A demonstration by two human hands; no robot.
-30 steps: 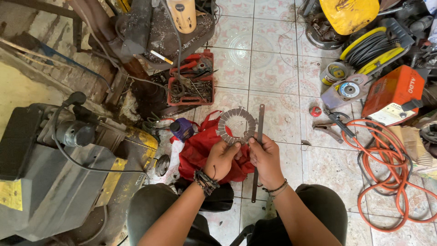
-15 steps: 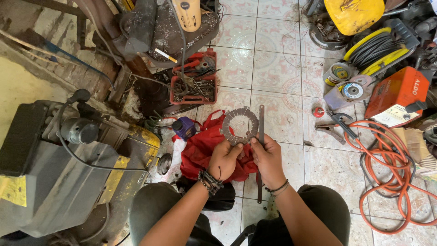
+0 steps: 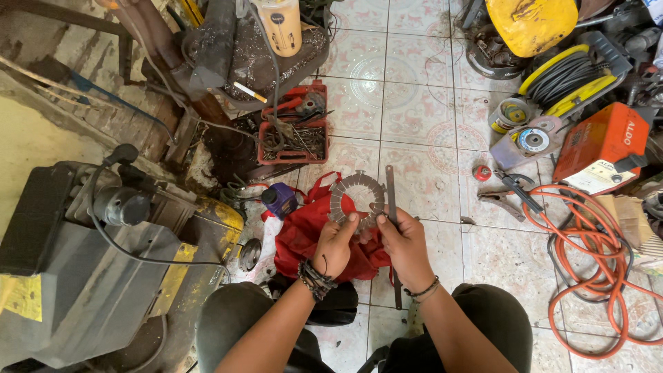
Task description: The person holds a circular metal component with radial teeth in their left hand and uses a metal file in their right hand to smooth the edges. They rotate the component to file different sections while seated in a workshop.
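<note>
A toothed metal ring [image 3: 356, 197], flat and grey with notches around its rim, is held up over the tiled floor [image 3: 414, 97] by both hands. The left hand [image 3: 336, 245] is closed on the ring's lower edge, thumb pressed against its face. The right hand [image 3: 404, 242] is closed on the ring's right side and, with it, a long flat metal bar [image 3: 391, 200] that stands upright along the ring's edge. Compared with a second ago, the ring is held in much the same place, while the bar is set closer against it and more nearly vertical. Beneath the hands lies a red cloth bag [image 3: 304, 235]; a red tray of screws [image 3: 291, 138] sits beyond, and an orange cable [image 3: 587, 262] coils to the right.
</note>
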